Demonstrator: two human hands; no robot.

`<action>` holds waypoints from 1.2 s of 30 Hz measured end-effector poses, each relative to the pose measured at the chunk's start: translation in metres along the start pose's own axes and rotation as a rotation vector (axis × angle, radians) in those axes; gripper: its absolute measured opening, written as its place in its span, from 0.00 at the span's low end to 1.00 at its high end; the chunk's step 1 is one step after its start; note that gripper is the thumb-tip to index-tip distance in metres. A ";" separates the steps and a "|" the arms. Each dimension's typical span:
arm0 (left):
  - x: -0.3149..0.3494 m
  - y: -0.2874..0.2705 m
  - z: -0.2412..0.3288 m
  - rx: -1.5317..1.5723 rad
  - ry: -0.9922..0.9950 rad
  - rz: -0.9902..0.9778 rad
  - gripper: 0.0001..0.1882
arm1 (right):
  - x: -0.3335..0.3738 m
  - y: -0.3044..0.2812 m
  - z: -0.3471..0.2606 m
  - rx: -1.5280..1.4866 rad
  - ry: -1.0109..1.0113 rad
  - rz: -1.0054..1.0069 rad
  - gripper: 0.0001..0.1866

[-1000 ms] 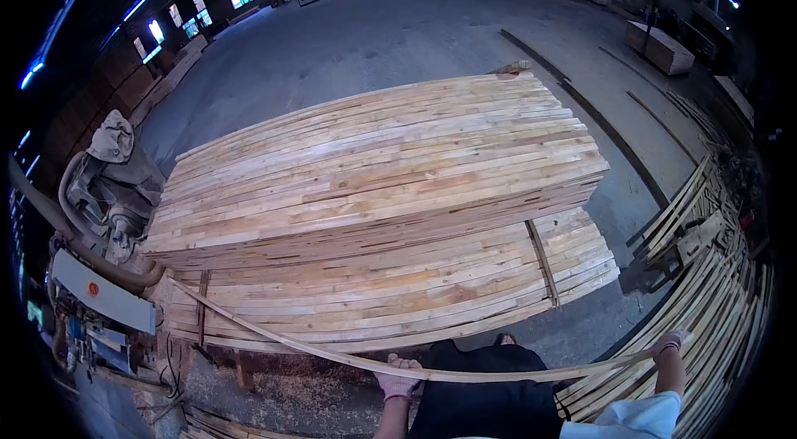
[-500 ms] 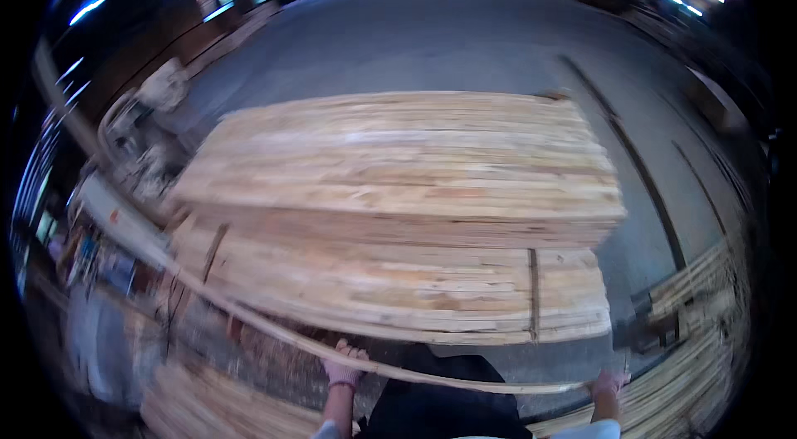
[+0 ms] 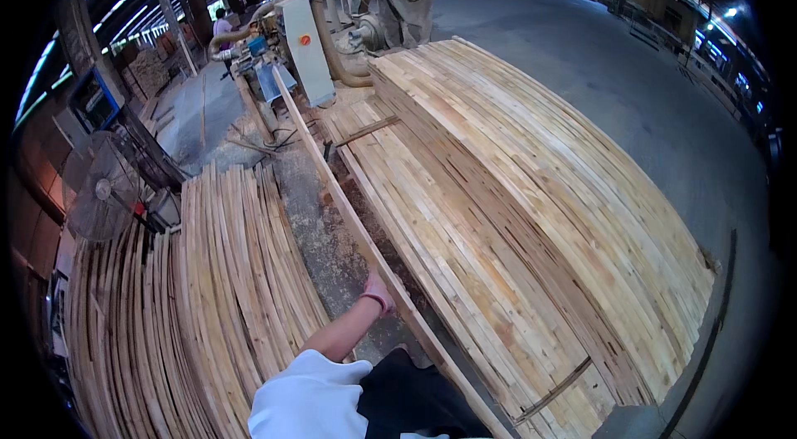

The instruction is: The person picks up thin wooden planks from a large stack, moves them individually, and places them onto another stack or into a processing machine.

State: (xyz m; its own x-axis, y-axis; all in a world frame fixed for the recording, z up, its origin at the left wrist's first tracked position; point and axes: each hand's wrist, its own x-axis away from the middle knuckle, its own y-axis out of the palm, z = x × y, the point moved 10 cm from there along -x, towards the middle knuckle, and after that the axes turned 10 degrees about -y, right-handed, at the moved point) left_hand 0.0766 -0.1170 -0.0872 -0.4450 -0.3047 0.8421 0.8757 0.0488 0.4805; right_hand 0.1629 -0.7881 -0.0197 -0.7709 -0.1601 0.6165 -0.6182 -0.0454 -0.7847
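A long, thin wooden strip (image 3: 353, 223) runs slantwise from the machine at the far left toward the lower edge, beside my body. My left hand (image 3: 378, 288), in a pinkish glove, is closed around the strip near its middle. The strip partly covers the fingers. My right hand is out of view, and so is the strip's near end. Just right of the strip lies a wide stack of planed wooden boards (image 3: 531, 182), with a lower layer nearest me and a higher layer behind. A thin crosswise stick (image 3: 552, 392) rests on the lower layer.
Rough strips (image 3: 241, 248) are piled at the left, with a floor fan (image 3: 104, 188) beyond. A pale control cabinet (image 3: 305, 53) stands by the machine (image 3: 264, 65) at the strip's far end. Another person (image 3: 221, 27) is farther back. Sawdust (image 3: 320, 260) covers the floor.
My view has swung left toward the machine. Both hands were on the strip before; now only my left hand shows on it, and the right hand has left the picture.
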 end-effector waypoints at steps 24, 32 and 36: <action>-0.015 0.012 0.031 -0.750 -0.398 -0.553 0.24 | -0.121 -0.033 -0.608 -0.529 -0.848 0.426 0.34; -0.041 0.043 0.094 -0.342 -0.342 -0.490 0.31 | -0.141 -0.051 -0.592 -0.957 -0.812 0.622 0.24; -0.033 0.042 0.078 -0.343 -0.573 -0.721 0.31 | -0.171 0.062 -0.474 -1.498 -0.269 0.198 0.18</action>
State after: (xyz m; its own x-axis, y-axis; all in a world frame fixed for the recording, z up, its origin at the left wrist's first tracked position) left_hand 0.1134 -0.0304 -0.0759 -0.8384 0.3591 0.4100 0.3254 -0.2738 0.9051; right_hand 0.1839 -0.2964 -0.1432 -0.9090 -0.2192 0.3545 -0.2215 0.9745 0.0347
